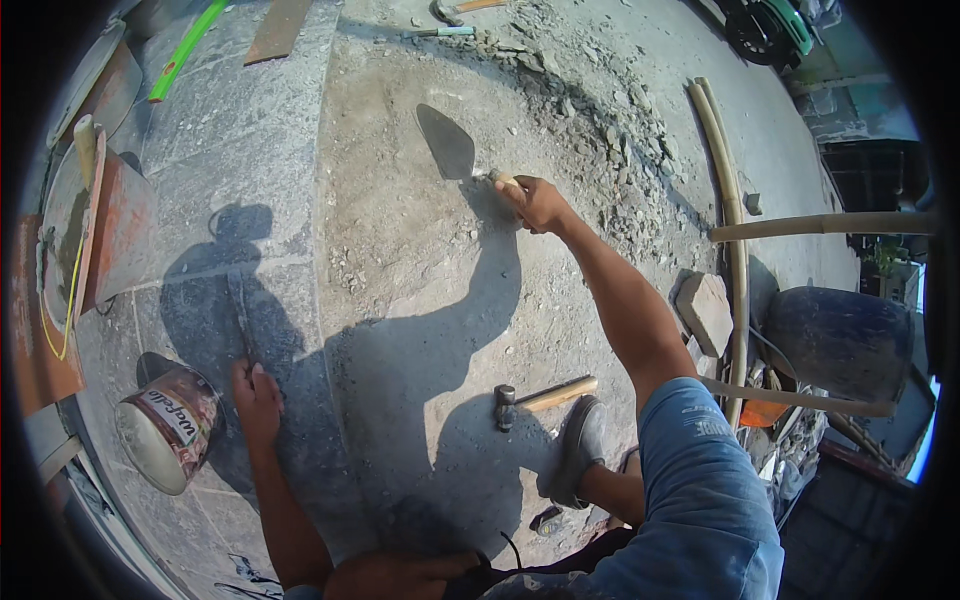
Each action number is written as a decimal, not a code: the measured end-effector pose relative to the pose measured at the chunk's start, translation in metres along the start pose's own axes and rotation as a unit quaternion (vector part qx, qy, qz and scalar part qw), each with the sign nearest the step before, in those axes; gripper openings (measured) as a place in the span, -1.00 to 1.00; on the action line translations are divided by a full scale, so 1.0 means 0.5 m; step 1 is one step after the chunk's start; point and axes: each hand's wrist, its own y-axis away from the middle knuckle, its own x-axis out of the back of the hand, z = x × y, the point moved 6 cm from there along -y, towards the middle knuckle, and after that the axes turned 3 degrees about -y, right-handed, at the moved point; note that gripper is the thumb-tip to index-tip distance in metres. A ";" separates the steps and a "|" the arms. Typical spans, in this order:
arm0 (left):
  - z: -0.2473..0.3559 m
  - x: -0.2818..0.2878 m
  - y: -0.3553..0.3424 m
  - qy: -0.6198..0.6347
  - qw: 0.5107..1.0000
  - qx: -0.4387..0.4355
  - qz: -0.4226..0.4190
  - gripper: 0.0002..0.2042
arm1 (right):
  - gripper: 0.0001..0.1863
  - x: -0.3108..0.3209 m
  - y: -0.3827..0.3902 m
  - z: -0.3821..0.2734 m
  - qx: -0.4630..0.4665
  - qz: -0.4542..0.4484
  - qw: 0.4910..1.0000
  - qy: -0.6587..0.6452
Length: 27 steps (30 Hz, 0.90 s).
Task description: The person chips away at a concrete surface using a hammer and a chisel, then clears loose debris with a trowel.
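Trowel (447,147), one, pointed grey blade: I have it in the right hand (535,205), fingers closed round its wooden handle, the blade beyond them to the upper left, over pale, gritty ground (385,230). Narrow tool (238,300), one: I see it run up from the curled fingers of the left hand (258,400), which grip it; its kind I cannot tell. Bucket (190,415), one, brown, printed: just left of the left fingers. Hammer (540,399), one, wooden handle: on the ground, well below the right fingers. Rubble (615,130), grey, loose: above and right of the right fingers. Green bar (188,48), one: well above the left fingers.
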 end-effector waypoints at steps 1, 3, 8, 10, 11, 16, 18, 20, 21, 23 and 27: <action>0.003 -0.004 0.002 -0.001 1.000 -0.004 0.006 -0.75 | -0.39 0.029 0.002 0.050 -0.042 0.027 0.998 -0.039; 0.006 -0.021 0.004 0.001 1.000 -0.010 0.007 -0.75 | -0.40 0.126 0.042 0.185 -0.128 0.089 0.982 -0.103; 0.018 -0.030 0.013 -0.027 0.999 -0.025 0.018 -0.79 | -0.49 0.237 0.225 0.329 -0.153 0.186 0.966 0.090; 0.013 0.005 0.021 -0.026 0.999 -0.030 0.016 -0.80 | -0.49 0.136 0.297 0.267 -0.137 0.187 0.973 0.014; 0.010 0.007 0.020 -0.011 0.999 -0.030 0.016 -0.80 | -0.47 0.091 0.337 0.248 -0.123 0.204 0.971 -0.025; 0.027 -0.032 -0.001 0.043 0.997 -0.055 -0.013 -0.85 | -0.36 -0.038 0.463 0.359 -0.090 0.322 0.938 0.085; 0.022 -0.008 0.024 0.050 0.997 -0.066 -0.007 -0.88 | -0.37 -0.086 0.503 0.324 -0.100 0.310 0.940 0.096; 0.025 -0.010 0.065 0.078 0.995 -0.063 -0.005 -0.89 | -0.39 -0.066 0.542 0.376 -0.180 0.333 0.918 0.115; 0.030 -0.031 0.086 0.109 0.992 -0.062 -0.021 -0.88 | -0.42 -0.036 0.563 0.421 -0.173 0.336 0.917 0.131; 0.056 -0.033 0.169 0.147 0.985 -0.067 -0.055 -0.83 | -0.48 -0.033 0.597 0.430 -0.187 0.306 0.927 0.111; 0.048 -0.060 0.318 0.237 0.946 -0.023 -0.220 -0.66 | -0.32 -0.093 0.643 0.378 -0.066 0.203 0.926 0.313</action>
